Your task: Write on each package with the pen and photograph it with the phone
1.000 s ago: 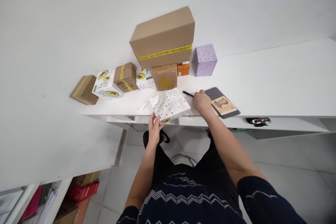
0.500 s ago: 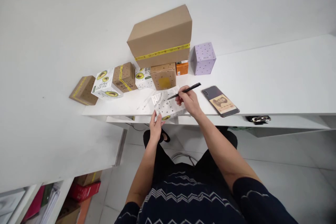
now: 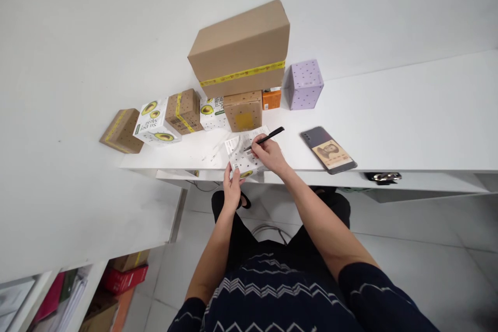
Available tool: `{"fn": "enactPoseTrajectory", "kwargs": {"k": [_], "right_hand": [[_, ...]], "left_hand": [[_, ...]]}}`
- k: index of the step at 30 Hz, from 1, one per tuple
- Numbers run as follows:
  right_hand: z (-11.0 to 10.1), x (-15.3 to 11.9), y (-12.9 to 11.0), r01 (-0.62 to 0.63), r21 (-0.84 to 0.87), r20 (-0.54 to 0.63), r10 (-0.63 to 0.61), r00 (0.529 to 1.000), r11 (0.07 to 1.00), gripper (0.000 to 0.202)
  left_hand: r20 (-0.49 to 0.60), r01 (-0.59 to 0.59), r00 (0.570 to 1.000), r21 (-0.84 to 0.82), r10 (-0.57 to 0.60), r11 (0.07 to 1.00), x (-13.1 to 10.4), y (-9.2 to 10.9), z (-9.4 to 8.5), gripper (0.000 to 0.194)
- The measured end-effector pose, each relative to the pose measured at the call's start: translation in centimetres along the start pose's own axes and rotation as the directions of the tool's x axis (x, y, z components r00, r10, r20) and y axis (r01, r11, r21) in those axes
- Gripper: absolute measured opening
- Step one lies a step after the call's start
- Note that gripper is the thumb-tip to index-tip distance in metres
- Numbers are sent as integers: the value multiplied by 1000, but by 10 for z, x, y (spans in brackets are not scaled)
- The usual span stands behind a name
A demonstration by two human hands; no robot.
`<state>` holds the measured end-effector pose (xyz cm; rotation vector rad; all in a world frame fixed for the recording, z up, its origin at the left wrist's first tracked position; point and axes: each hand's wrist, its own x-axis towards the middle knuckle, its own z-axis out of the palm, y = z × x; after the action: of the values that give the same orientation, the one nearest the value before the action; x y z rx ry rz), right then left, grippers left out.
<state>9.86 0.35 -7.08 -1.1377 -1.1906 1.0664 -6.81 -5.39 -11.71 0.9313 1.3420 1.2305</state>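
Note:
A white box with avocado pictures and printed text (image 3: 241, 160) lies at the front edge of the white table. My left hand (image 3: 232, 184) grips its near left corner, thumb on top and fingers at the side. Between the fingertips of my right hand (image 3: 269, 154) is a black pen (image 3: 272, 134), slanting up to the right. Its tip is at the printed top face of the box; I cannot tell whether it touches. My right hand rests over the box's right part and hides it. Just behind the box stands a small brown dotted carton (image 3: 243, 113).
A large brown carton (image 3: 241, 52) rises behind the small boxes. To its right are an orange box (image 3: 271, 99) and a lilac box (image 3: 306, 84). A phone (image 3: 329, 149) lies right of my hand. Leftward stand another avocado box (image 3: 156, 123) and brown cartons (image 3: 122, 131).
My right hand with the pen has moved left across the box top, and the pen tip has shifted slightly left and down. My left hand keeps its grip. The view has shifted a little.

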Motion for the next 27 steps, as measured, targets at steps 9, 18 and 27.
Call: {"fn": "enactPoseTrajectory", "kwargs": {"k": [9, 18, 27], "right_hand": [[1, -3, -9, 146, -291, 58, -135, 989, 946, 26], [3, 0, -5, 185, -348, 87, -165, 982, 919, 21], [3, -1, -8, 139, -352, 90, -115, 989, 925, 21]], "left_hand": [[24, -11, 1000, 23, 11, 1000, -2, 5, -1, 86], [33, -15, 999, 21, 14, 1000, -2, 4, -1, 84], [27, -15, 1000, 34, 14, 999, -2, 4, -1, 86]]}}
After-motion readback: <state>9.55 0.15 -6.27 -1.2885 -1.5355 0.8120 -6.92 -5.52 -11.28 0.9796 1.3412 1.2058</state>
